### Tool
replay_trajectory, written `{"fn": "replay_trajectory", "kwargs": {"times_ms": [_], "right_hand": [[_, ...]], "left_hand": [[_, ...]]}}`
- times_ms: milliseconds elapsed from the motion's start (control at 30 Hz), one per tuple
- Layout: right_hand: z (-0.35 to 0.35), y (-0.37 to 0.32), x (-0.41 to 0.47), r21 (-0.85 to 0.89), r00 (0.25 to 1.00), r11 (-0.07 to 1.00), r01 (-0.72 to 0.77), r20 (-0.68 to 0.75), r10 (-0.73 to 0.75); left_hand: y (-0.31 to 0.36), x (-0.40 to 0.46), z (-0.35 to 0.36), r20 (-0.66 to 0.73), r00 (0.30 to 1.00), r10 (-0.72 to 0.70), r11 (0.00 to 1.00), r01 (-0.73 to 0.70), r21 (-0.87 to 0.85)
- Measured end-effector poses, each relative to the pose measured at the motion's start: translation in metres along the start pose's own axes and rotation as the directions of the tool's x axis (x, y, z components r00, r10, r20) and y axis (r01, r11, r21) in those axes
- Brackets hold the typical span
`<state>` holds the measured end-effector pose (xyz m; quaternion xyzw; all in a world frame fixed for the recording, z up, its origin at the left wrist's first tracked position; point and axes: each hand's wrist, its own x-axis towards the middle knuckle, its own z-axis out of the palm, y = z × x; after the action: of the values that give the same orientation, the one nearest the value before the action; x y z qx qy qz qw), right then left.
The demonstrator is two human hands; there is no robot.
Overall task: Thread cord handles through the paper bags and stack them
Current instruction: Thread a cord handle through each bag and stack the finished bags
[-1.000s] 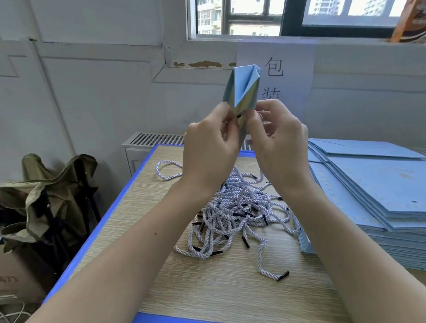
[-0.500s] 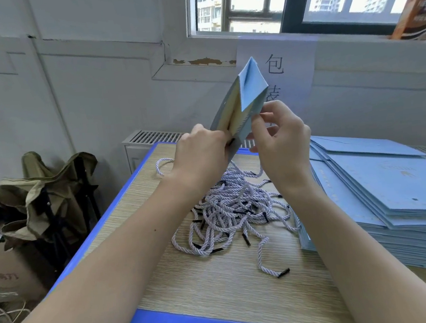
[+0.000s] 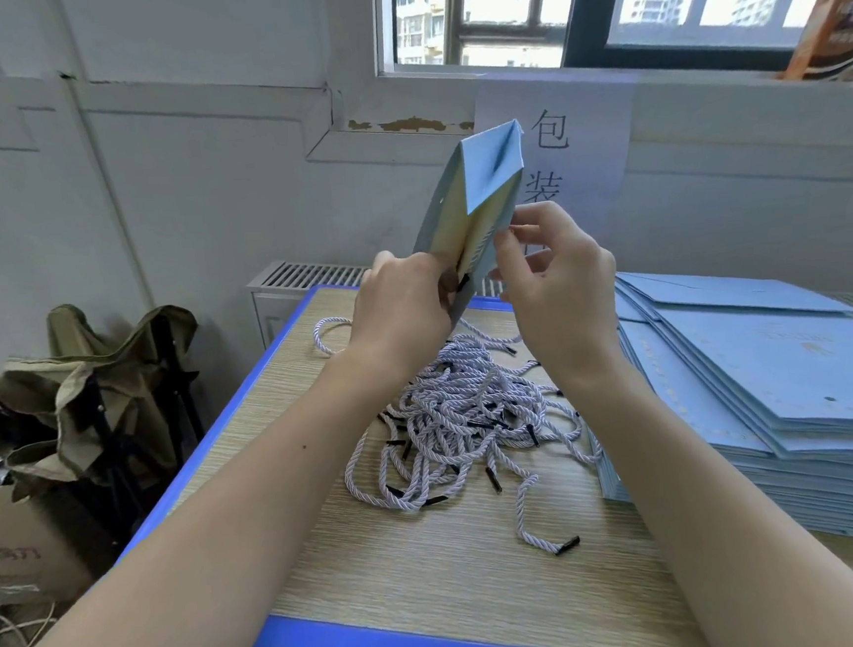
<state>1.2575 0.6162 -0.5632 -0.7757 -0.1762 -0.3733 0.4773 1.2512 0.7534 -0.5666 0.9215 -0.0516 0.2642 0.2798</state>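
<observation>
Tabletop, wood-grain with blue edging, carries everything. On its right side a big stack of flat bags, light blue, lying folded, still without handles as far as I can see. Middle of the tabletop: a tangled pile of cords, white twisted rope with black tips, one loose end trailing toward the near edge. Radiator behind, a paper sign on the wall, a folded camp chair and a cardboard box off to the left on the floor.

Bag being worked on is held up in the air above the cord pile, tilted, folded bottom pointing up, mouth end down between both hands. Left hand grips the lower left edge, fingers curled round the paper; a black cord tip shows right at its fingertips against the bag, likely being fed at a punch hole. Right hand pinches the lower right edge with thumb and forefinger, other fingers loosely bent.

Handling guess: bag is light, thin card, stiff along creases but it dents and tears easily round the holes, so hold close to the mouth edge beside the hole, not mid-panel. Cord is soft and floppy, tangles; take it by the stiff black tip to push it through.
</observation>
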Motion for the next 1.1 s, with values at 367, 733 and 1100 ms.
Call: {"fn": "replay_trajectory", "kwargs": {"times_ms": [367, 733, 1100], "right_hand": [[-0.003, 0.004, 0.002, -0.069, 1.0, 0.998, -0.004, -0.025, 0.002], [-0.005, -0.002, 0.003, 0.0, 0.999, 1.0, 0.031, -0.022, -0.031], [-0.005, -0.001, 0.001, 0.036, 1.0, 0.999, 0.024, -0.001, -0.024]], "left_hand": [[0.006, -0.004, 0.001, -0.223, 0.943, 0.249, 0.964, -0.264, -0.043], [0.006, -0.003, 0.001, -0.243, 0.899, 0.364, 0.93, -0.365, 0.041], [0.008, -0.003, 0.01, -0.252, 0.893, 0.373, 0.918, -0.395, -0.042]]}}
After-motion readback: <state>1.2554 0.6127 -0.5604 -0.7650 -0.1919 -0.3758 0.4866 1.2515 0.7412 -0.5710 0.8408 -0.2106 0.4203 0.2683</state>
